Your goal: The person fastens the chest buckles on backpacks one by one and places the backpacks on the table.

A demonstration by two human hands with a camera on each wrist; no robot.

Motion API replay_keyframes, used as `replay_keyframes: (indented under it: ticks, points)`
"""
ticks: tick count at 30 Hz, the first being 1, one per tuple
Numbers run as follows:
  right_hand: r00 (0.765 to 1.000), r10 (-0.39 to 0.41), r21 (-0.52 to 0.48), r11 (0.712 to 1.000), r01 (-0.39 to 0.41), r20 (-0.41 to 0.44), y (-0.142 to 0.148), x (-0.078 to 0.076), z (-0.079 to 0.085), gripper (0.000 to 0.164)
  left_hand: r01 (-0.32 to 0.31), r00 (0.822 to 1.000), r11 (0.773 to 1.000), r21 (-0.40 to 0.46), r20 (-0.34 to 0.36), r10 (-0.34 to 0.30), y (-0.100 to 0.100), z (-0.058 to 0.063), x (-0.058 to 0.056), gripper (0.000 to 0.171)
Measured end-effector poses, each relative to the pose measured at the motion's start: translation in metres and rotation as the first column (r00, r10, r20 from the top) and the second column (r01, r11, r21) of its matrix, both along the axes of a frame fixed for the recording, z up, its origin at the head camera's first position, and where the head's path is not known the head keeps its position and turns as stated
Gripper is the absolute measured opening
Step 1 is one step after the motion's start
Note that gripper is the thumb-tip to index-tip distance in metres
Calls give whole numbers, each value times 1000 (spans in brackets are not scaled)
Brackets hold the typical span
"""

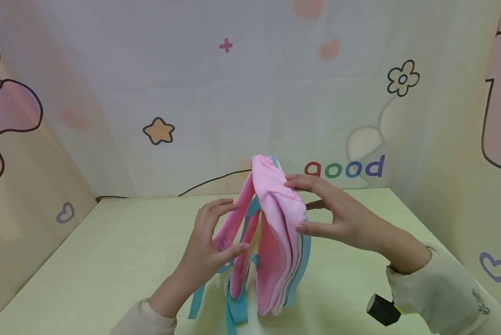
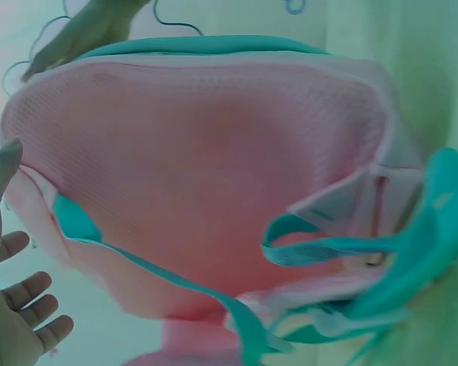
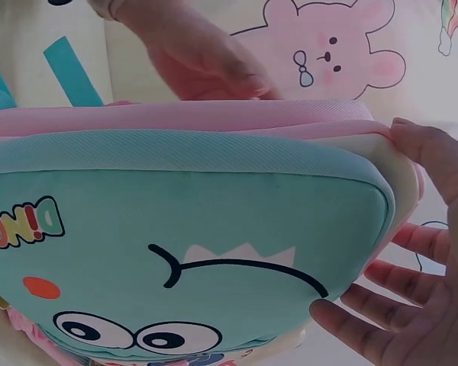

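Observation:
A pink and teal children's backpack [image 1: 281, 223] stands on edge, its side panel towards me in the head view. Its front [image 3: 252, 206] shows a cartoon dinosaur face in the right wrist view; the pink mesh back [image 2: 191, 168] fills the left wrist view. My left hand [image 1: 213, 237] is beside the pink shoulder strap [image 1: 233, 221], thumb and fingers spread apart. On the other side, my right hand [image 1: 342, 216] rests its fingertips and thumb against the bag's side, fingers loosely extended. Teal webbing straps [image 1: 237, 307] hang below the shoulder straps.
A pale green table [image 1: 141, 260] lies under the bag. Behind it hangs a printed backdrop [image 1: 192, 93] with a star, a flower and the word "good". A black device [image 1: 383, 309] is at the right sleeve.

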State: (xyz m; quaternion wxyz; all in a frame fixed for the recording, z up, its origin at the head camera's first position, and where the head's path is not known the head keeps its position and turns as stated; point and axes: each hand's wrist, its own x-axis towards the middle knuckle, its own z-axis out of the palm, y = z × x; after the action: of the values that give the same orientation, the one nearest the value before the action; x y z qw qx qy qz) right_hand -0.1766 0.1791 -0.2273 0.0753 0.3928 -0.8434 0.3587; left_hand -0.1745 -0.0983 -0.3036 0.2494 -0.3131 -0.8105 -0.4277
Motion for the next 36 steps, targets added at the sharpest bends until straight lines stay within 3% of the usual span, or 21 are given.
replay_keyframes:
  ticks: [10,17,24,30,36]
  points:
    - [1000,-7,-12,1000,7,19,3,1,-3,66,-119,993,992,-38,21,120,-9,-38,1,73]
    - [1000,-3,-22,1000,4,31,5,1,-4,65,-179,965,982,-59,186,187,-10,-51,8,73]
    - [999,-9,-26,1000,10,33,7,0,-6,65,-137,959,990,-17,248,137,-4,-58,10,72]
    - [999,-17,-26,1000,18,46,8,1,-7,65,-39,935,997,71,353,11,0,-62,12,68]
    - [999,-19,-25,999,21,45,8,1,-7,66,-1,954,997,73,300,-21,2,-66,13,68]
